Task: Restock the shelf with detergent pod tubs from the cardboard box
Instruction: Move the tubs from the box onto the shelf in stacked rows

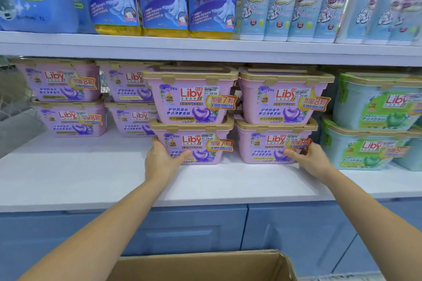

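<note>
Pink Liby pod tubs with gold lids stand in two-high stacks on the white shelf (91,175). My left hand (163,161) grips the lower left corner of the bottom tub of the middle stack (198,143), thumb across its front. My right hand (308,159) holds the lower right corner of the bottom tub of the neighbouring stack (269,143), thumb on its front. Each bottom tub carries another pink tub (194,96) (283,98). The open cardboard box (205,264) sits below at the frame's bottom edge; its inside is hidden.
Two more pink stacks (68,98) stand further back at the left. Green and pale blue Liby tubs (374,121) fill the right. The shelf above (205,48) holds blue detergent bags and white bottles. Blue cabinet doors (194,230) lie below the shelf.
</note>
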Demonstrator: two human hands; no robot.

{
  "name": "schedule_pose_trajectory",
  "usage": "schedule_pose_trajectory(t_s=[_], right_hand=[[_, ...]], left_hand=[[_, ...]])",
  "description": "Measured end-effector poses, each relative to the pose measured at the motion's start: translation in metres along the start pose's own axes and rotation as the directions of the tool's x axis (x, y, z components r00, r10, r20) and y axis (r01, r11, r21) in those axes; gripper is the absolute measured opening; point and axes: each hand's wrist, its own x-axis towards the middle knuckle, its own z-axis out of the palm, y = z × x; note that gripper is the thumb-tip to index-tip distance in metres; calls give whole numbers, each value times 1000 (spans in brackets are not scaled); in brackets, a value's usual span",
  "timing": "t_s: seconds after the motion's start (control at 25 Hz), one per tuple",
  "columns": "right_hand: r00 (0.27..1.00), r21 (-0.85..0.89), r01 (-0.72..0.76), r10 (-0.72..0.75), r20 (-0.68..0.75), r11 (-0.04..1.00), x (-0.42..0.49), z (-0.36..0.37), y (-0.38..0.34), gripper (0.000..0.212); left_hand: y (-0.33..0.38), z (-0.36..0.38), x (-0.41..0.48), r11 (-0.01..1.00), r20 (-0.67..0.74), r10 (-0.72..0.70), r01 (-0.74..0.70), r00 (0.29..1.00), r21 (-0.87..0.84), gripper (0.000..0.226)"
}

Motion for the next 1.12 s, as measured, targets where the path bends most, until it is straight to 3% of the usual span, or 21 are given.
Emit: schedule_pose_trajectory(t_s=[0.6, 0.72, 0.84, 0.96, 1.04, 1.12], right_hand=[[985, -57, 2, -11, -172, 998, 12, 1, 14, 38], [977, -111, -24, -1, -212, 994, 4, 3, 14, 39], [956, -46, -90, 74, -284, 995, -23, -3, 15, 54], [947, -148, -36, -13, -320, 988, -81, -8, 16, 48], [952, -210, 45, -106, -289, 977, -129, -3, 15, 39], [961, -276, 101, -165, -220, 956, -175, 7, 19, 35]], left_hand=[[2, 26, 12, 999, 30, 37, -37, 999, -14, 81], [-3, 21, 15, 999, 102, 48, -49, 994, 10, 82], [-15, 0, 5, 991, 169, 79, -96, 983, 97, 85], [-32, -38, -40, 958, 111, 201, -219, 973, 185, 77], [-49, -70, -78, 898, 59, 361, -364, 931, 247, 61], [-75, -99, -113, 862, 90, 405, -413, 910, 295, 53]])
